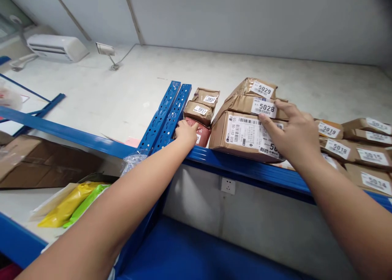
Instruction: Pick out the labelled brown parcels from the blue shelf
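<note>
At the left end of the upper blue shelf, my left hand point(186, 133) is closed at the side of a red package point(202, 135), its thumb against the package front. Two small brown parcels lie above it, a parcel labelled 5031 point(196, 112) and a parcel labelled 5032 point(200, 94). My right hand point(297, 133) touches the stack beside them, thumb and forefinger spread at the label of a flat box marked 5028 point(239, 103). Under that box is a larger carton point(219, 133) with a big white label; on top sits a box marked 5029 point(245, 88). My right hand's other fingers are hidden.
A perforated blue upright point(167, 116) stands left of the parcels. The blue shelf beam point(245, 161) runs below them. More numbered parcels point(352, 151) sit at the right. On the lower left shelf are a brown carton point(58, 161) and a yellow bag point(70, 202).
</note>
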The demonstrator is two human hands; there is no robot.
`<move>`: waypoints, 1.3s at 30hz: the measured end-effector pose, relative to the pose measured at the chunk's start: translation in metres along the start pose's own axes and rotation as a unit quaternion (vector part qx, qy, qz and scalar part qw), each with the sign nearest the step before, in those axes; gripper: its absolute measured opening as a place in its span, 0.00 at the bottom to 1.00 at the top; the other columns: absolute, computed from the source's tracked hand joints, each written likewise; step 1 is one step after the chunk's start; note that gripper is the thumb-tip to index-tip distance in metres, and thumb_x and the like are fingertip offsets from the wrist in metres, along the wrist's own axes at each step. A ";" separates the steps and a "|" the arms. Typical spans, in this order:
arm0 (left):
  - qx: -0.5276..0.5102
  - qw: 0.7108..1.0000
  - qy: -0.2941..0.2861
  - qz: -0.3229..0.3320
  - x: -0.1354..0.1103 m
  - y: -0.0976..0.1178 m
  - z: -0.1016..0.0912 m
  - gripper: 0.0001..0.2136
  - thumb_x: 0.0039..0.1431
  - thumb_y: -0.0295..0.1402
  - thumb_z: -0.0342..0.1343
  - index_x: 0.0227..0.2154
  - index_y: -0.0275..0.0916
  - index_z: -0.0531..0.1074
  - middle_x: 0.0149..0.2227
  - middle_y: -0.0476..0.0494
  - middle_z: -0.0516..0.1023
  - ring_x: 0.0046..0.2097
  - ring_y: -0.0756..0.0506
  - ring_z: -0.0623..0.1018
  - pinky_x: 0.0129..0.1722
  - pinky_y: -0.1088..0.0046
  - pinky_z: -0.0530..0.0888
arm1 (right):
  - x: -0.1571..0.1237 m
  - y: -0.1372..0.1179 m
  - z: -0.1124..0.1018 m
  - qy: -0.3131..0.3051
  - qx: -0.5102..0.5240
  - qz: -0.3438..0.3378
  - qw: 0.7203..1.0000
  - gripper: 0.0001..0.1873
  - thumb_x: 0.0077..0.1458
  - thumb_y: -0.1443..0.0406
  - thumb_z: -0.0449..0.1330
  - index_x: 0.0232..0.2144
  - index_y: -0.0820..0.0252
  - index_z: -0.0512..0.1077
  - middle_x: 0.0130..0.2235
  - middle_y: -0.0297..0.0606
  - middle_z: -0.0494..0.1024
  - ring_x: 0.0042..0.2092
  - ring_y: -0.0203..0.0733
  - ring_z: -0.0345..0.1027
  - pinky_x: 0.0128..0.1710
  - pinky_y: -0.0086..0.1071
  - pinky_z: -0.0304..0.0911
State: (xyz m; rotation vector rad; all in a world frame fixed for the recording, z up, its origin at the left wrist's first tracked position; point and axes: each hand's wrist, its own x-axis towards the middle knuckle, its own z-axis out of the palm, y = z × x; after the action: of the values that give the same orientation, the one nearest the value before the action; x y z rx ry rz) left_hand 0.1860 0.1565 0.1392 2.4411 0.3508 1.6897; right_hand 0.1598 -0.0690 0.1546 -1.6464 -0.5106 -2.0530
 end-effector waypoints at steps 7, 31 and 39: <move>0.018 0.997 -0.032 -0.071 0.014 0.028 0.009 0.56 0.31 0.57 0.67 0.64 0.41 0.50 0.68 0.17 0.43 0.66 0.23 0.53 0.59 0.47 0.56 | 0.000 -0.009 0.003 0.006 -0.015 0.024 1.000 0.30 0.55 0.54 0.59 0.59 0.57 0.66 0.57 0.54 0.69 0.59 0.58 0.60 0.57 0.48 0.55; -0.158 0.971 0.150 -0.097 -0.010 0.011 0.015 0.43 0.35 0.53 0.65 0.59 0.52 0.62 0.56 0.31 0.62 0.58 0.27 0.63 0.55 0.50 0.64 | 0.006 -0.008 0.036 -0.021 -0.039 0.077 0.996 0.28 0.57 0.51 0.56 0.56 0.56 0.68 0.55 0.57 0.64 0.54 0.64 0.64 0.51 0.58 0.60; -0.181 0.970 0.122 -0.105 -0.015 0.009 0.002 0.45 0.36 0.52 0.66 0.61 0.52 0.59 0.59 0.30 0.59 0.61 0.26 0.60 0.58 0.48 0.62 | 0.004 -0.010 0.051 -0.029 -0.057 0.085 0.994 0.27 0.60 0.52 0.54 0.56 0.58 0.67 0.55 0.58 0.64 0.53 0.63 0.66 0.50 0.57 0.62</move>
State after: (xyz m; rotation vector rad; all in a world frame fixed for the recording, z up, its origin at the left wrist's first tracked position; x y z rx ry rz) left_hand 0.1838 0.1433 0.1272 1.8766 0.2885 1.7809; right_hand 0.1948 -0.0329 0.1695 -1.7552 -0.2658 -1.9448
